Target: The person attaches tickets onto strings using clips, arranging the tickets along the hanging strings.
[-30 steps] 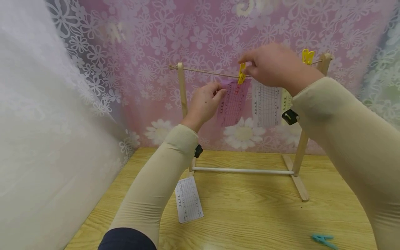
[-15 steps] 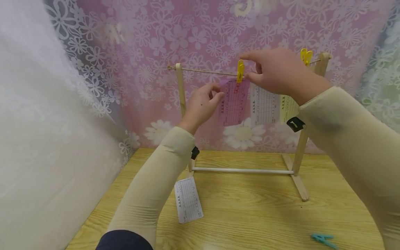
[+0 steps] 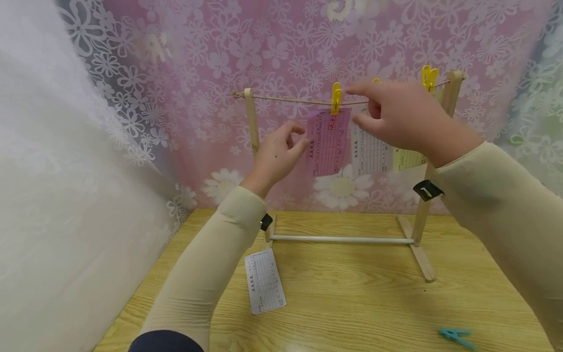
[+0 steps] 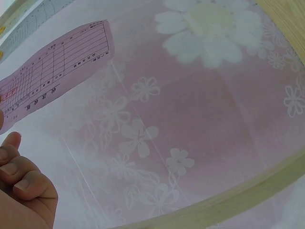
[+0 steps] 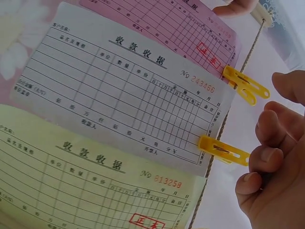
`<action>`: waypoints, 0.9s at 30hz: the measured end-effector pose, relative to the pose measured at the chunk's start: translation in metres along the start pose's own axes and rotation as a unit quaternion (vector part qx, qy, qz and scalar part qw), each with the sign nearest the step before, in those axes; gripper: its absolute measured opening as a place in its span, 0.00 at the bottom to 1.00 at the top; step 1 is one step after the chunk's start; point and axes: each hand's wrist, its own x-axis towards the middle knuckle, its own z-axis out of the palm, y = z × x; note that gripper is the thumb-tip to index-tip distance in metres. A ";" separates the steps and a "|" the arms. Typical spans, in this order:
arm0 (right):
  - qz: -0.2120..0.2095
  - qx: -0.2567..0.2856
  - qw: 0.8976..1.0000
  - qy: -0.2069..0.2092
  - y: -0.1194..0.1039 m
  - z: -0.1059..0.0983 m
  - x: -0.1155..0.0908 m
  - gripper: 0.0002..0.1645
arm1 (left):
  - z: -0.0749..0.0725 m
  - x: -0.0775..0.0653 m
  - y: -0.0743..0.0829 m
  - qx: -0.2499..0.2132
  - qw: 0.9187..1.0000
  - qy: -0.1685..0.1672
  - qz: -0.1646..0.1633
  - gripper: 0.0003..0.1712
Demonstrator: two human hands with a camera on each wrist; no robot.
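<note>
A pink receipt slip (image 3: pixel 329 142) hangs from the rope (image 3: pixel 290 101), held by a yellow clothespin (image 3: pixel 336 99). Just left of the slip is my left hand (image 3: pixel 281 151), thumb and forefinger parted, nothing pinched between them. My right hand (image 3: pixel 404 115) is to the right of that clothespin, its fingers loosely bent and holding nothing. Behind it hang a white receipt slip (image 5: pixel 128 90) and a yellow-green receipt slip (image 5: pixel 95 167), partly hidden in the head view. A second yellow clothespin (image 5: pixel 221 149) grips the white slip, close to my right fingertips in the right wrist view.
The rope runs between two wooden posts (image 3: pixel 251 120), joined low down by a white rod (image 3: pixel 343 239). More yellow clothespins (image 3: pixel 429 78) sit near the right post. Another white slip (image 3: pixel 265 282) and a teal clothespin (image 3: pixel 456 336) lie on the wooden table (image 3: pixel 352 303).
My right hand has let go of the clothespin on the pink slip and moved right and slightly down. My left hand has drawn off the slip's left edge, leftward and down.
</note>
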 end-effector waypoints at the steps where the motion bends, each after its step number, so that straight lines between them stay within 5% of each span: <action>1: 0.000 0.000 1.000 0.000 0.001 0.001 -0.002 0.32 | 0.000 -0.001 -0.001 0.000 1.000 -0.001 0.003 0.21; 27: 0.031 0.045 0.998 -0.028 0.023 0.027 -0.072 0.32 | -0.012 -0.056 -0.030 0.007 0.997 -0.066 0.036 0.26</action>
